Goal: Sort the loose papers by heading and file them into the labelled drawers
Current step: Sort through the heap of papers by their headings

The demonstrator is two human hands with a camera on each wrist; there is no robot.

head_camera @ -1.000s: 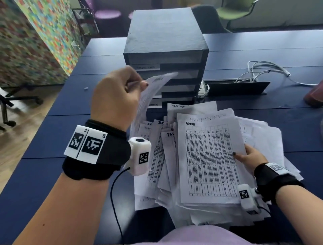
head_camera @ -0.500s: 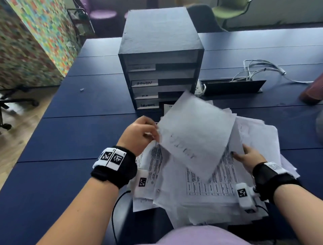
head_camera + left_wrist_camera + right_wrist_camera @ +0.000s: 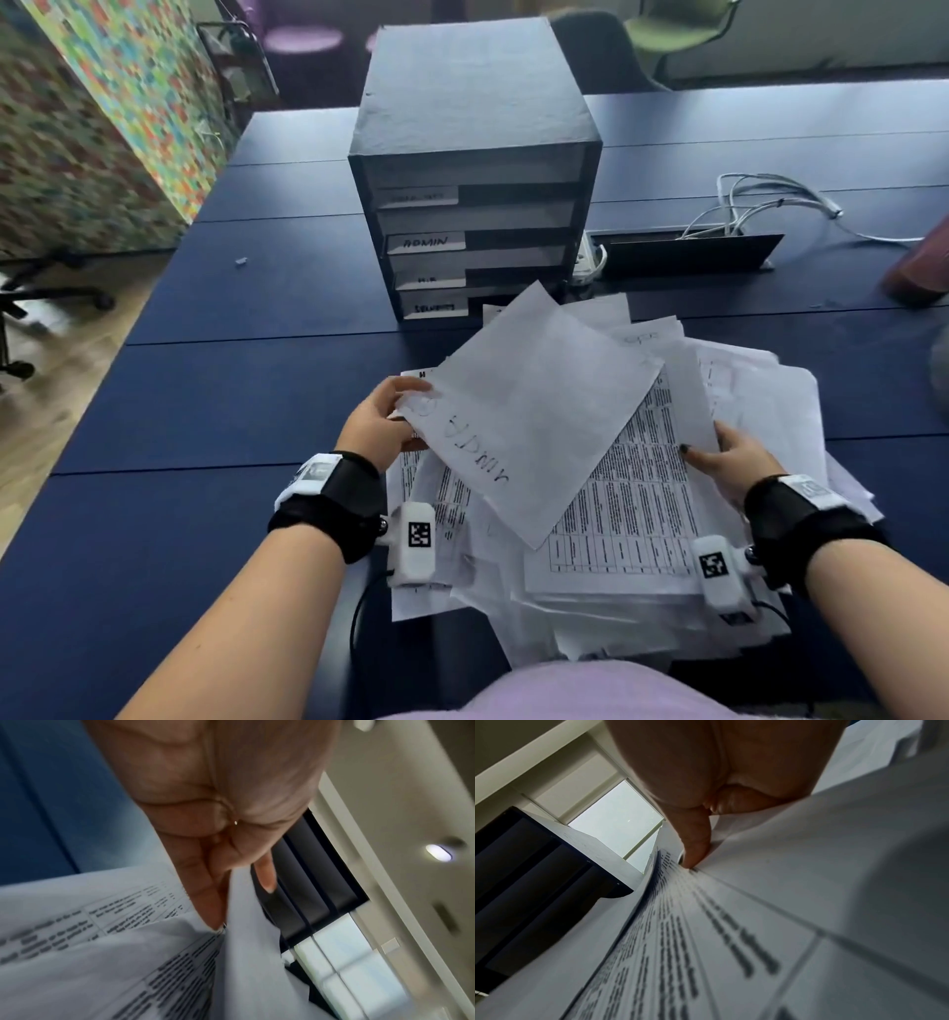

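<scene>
A loose heap of white printed papers (image 3: 642, 565) lies on the dark blue table in front of me. My left hand (image 3: 382, 419) pinches the corner of one sheet (image 3: 529, 411), face down, its heading showing through in reverse, held over the heap. The left wrist view shows that sheet (image 3: 246, 923) between thumb and fingers. My right hand (image 3: 729, 455) grips the right edge of a printed table sheet (image 3: 631, 503); its thumb presses on the sheet (image 3: 731, 923) in the right wrist view. A dark drawer unit (image 3: 472, 169) with several labelled drawers stands behind the heap, one labelled ADMIN (image 3: 426, 241).
A black cable tray (image 3: 683, 252) with white cables (image 3: 770, 200) lies right of the drawer unit. A reddish object (image 3: 919, 267) sits at the right edge. Office chairs (image 3: 667, 31) stand beyond the table. A colourful panel (image 3: 118, 103) and wooden floor are at the left.
My left hand came down from in front of the drawers to the heap, turning its sheet face down over the papers. The right hand stayed on the printed sheet's edge.
</scene>
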